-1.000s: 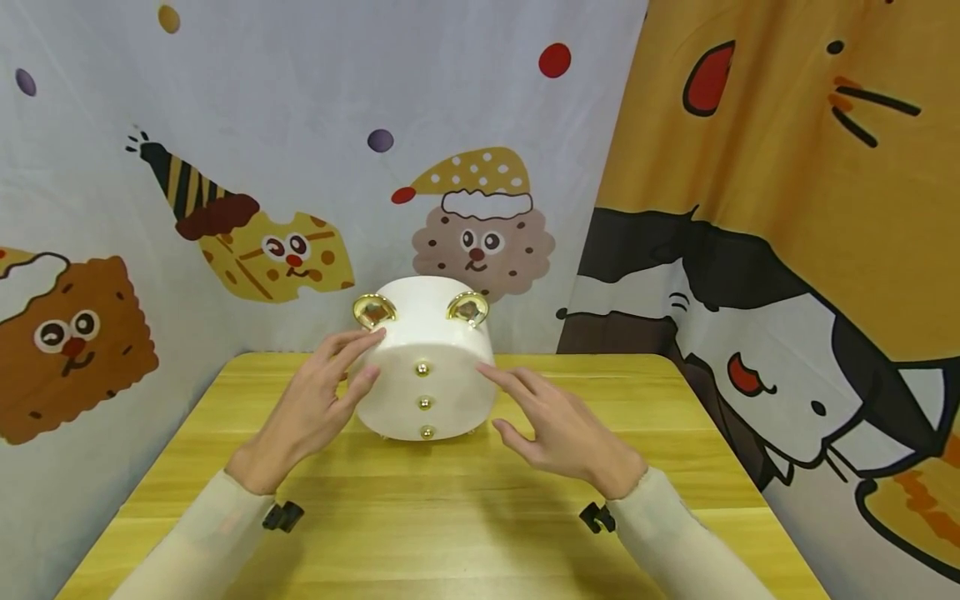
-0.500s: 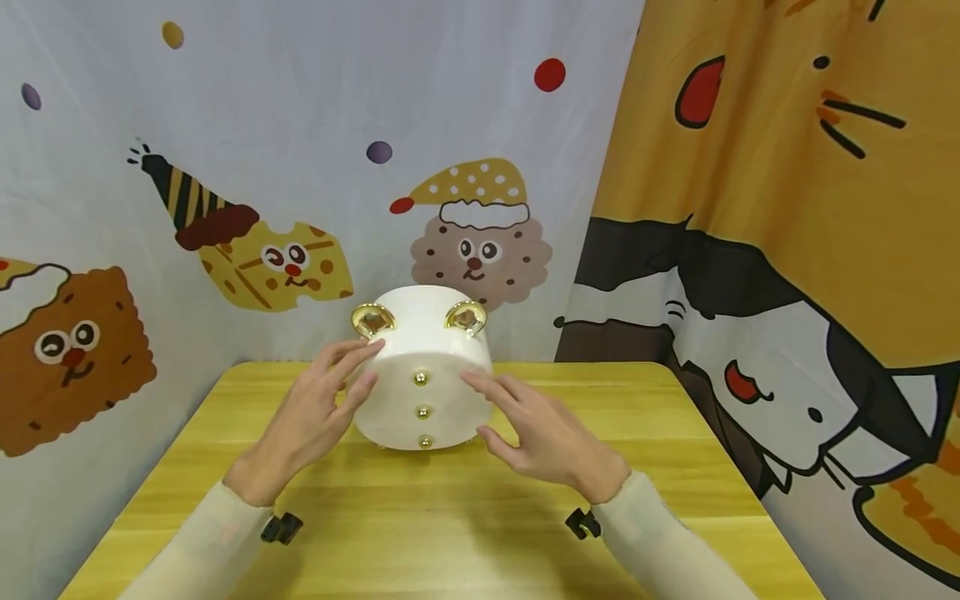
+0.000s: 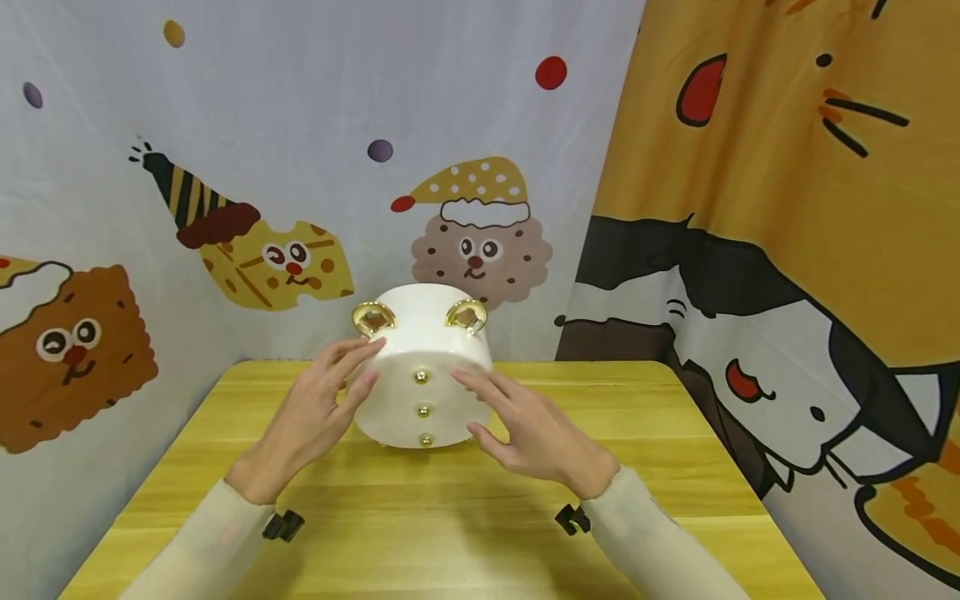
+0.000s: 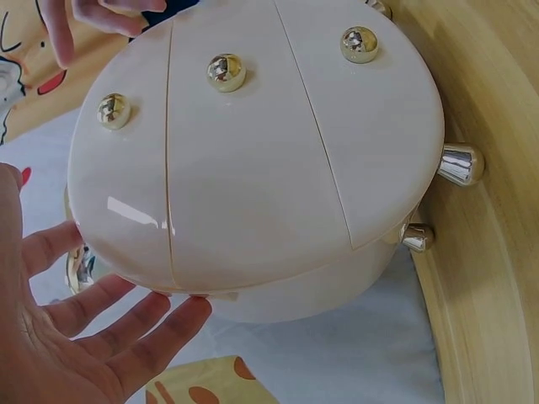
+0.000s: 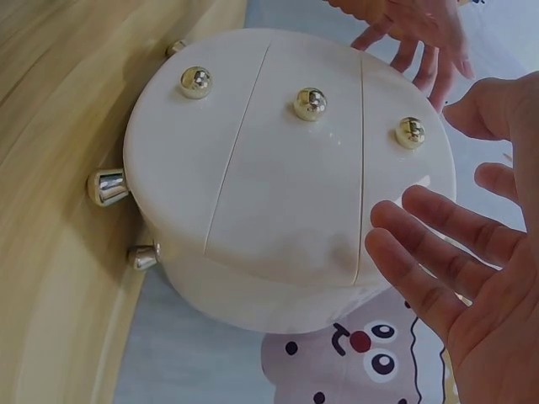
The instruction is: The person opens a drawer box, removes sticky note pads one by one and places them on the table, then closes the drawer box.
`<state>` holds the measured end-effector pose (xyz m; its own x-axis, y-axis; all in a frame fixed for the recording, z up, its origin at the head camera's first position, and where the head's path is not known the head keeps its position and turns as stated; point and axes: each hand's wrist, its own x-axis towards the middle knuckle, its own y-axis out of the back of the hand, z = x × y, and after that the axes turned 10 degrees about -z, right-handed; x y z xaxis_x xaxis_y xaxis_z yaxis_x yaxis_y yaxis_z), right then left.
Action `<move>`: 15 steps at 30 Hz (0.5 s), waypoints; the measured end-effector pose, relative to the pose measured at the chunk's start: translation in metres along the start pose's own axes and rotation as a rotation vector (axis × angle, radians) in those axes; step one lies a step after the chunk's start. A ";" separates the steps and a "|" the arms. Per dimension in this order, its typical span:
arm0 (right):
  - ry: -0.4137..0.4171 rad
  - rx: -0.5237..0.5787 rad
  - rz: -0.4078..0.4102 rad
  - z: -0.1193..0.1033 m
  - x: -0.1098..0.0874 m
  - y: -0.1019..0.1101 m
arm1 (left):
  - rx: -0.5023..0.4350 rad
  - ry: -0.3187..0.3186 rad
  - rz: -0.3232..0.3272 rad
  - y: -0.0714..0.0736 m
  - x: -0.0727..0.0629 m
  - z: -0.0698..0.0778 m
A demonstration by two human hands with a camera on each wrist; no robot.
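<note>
While flanking the round white drawer box point(image 3: 424, 379) with flat, unclamped left hand point(image 3: 315, 417) and right hand point(image 3: 536, 433) — risking tipping.

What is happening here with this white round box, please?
A person has both hands at a white round box with three gold knobs on its front, standing on a yellow wooden table. The left hand rests its straight fingers on the box's left side. The right hand is open at the right side, its fingers against or very near the front. Neither hand grips it, and the box's drawers look closed.
</note>
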<state>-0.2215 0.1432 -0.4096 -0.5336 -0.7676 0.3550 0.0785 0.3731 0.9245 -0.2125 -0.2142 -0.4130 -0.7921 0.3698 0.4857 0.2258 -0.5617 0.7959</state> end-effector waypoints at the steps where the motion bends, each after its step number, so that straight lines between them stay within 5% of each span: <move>1: -0.001 0.002 -0.002 0.000 0.001 0.000 | -0.003 0.002 -0.002 0.000 0.001 0.000; 15: 0.013 0.052 -0.016 -0.002 0.014 -0.003 | -0.018 0.013 -0.006 0.000 0.001 0.001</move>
<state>-0.2273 0.1298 -0.4071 -0.5235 -0.7803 0.3421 0.0260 0.3867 0.9218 -0.2132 -0.2132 -0.4119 -0.8005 0.3638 0.4762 0.2109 -0.5729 0.7921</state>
